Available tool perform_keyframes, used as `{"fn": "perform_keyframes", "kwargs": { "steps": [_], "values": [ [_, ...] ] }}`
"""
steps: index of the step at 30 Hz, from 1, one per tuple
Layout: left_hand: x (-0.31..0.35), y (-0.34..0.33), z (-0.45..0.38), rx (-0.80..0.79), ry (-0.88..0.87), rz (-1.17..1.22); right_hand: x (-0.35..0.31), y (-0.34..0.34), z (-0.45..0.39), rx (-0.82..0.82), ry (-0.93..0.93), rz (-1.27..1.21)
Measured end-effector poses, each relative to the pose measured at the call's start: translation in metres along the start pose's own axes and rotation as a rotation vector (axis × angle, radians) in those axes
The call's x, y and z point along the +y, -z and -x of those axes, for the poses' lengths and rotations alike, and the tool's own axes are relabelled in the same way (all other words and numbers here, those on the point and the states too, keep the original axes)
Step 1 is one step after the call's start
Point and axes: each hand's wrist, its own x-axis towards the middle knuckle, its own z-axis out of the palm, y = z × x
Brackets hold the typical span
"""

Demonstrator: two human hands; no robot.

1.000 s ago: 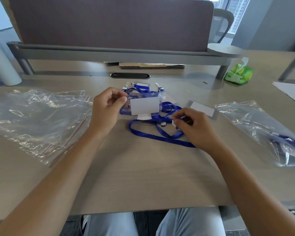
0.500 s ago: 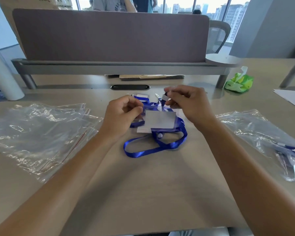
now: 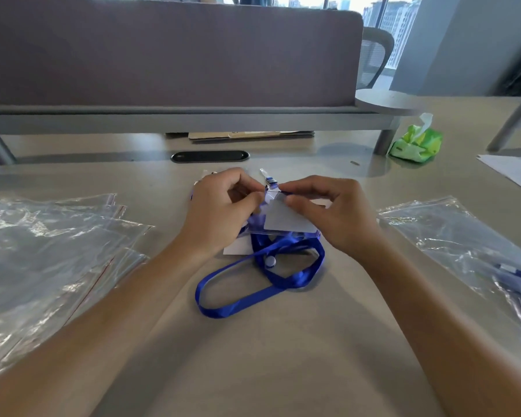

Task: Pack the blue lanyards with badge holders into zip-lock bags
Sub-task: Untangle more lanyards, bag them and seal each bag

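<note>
A clear badge holder [image 3: 286, 221] with a white card inside is tilted above the desk between my hands. My left hand [image 3: 220, 212] pinches its left top corner. My right hand [image 3: 328, 212] pinches its top edge, where a lanyard clip [image 3: 270, 182] sticks out. The blue lanyard [image 3: 253, 287] loops on the desk below the holder. A stack of empty zip-lock bags [image 3: 51, 254] lies at the left. A filled zip-lock bag [image 3: 475, 260] holding a blue lanyard lies at the right.
A grey desk divider [image 3: 169, 55] on a rail closes off the back. A green tissue pack [image 3: 415, 142] sits at the back right, white paper [image 3: 515, 173] at the far right. A black cable grommet [image 3: 209, 156] lies behind my hands.
My right hand left the lanyard on the desk and rose to the badge holder's top edge. The holder tilted, and both hands came together on it.
</note>
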Motion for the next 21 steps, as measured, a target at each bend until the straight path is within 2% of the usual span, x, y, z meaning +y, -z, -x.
{"fn": "perform_keyframes", "kwargs": {
  "steps": [5,11,15,18,21],
  "values": [
    [-0.004,-0.001,0.0,-0.091,-0.065,-0.015,0.008,0.008,-0.002,0.001,0.001,0.032],
    [-0.003,-0.005,0.003,-0.126,-0.079,-0.024,0.007,0.016,0.003,-0.069,0.045,0.15],
    [0.0,-0.008,0.006,-0.173,-0.064,-0.03,0.006,0.017,0.008,-0.052,0.05,0.141],
    [0.003,-0.01,0.009,-0.226,-0.141,-0.122,0.005,0.015,0.01,-0.048,0.063,0.125],
    [0.005,-0.013,0.012,-0.213,-0.193,-0.2,0.005,0.014,0.01,-0.036,0.07,0.095]
  ]
}}
